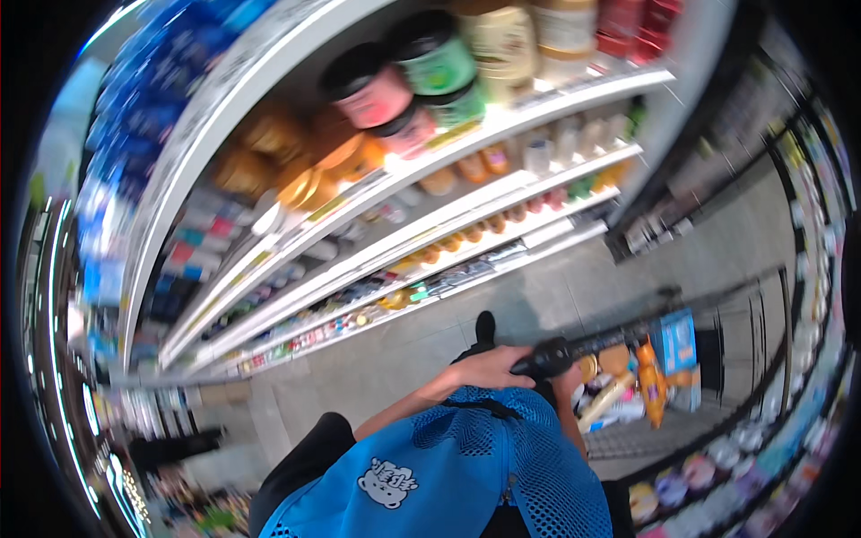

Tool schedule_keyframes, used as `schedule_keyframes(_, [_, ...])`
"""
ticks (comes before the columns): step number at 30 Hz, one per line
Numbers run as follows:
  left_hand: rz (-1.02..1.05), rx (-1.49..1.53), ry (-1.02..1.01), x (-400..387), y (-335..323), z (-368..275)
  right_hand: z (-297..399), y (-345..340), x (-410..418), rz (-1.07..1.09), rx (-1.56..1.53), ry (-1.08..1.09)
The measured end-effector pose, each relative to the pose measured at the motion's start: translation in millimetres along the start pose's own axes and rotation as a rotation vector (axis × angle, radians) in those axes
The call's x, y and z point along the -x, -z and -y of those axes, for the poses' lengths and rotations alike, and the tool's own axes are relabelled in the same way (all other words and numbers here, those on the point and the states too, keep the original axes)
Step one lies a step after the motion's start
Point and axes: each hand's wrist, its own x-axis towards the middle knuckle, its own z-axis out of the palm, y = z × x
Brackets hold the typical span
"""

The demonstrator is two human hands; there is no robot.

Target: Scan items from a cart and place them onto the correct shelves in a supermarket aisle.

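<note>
My left hand (491,367) lies on the black handle end (548,358) of a shopping cart, its fingers reaching over it. Close beside it, my right hand (569,380) is at the handle's lower side, partly hidden by the handle, so its grip is unclear. The cart's wire basket (625,445) extends to the right. In it are an orange bottle (650,383), a blue box (675,341), a pale tube-shaped bottle (607,399) and several other packages. A blue mesh-sided garment (430,457) covers my front.
White lit shelves (471,144) with jars and bottles run along the upper left, including a green jar (437,57) with a black lid. Blue packages (155,87) stand at the far upper left. More stocked shelving (699,474) curves around the right. Grey floor tiles (403,350) lie between.
</note>
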Motion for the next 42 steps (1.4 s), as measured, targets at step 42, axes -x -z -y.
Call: schedule_keyframes(42, [-0.374, 0.317, 0.098, 103, 108, 51, 403, 116, -280, -0.535, -0.320, 0.330])
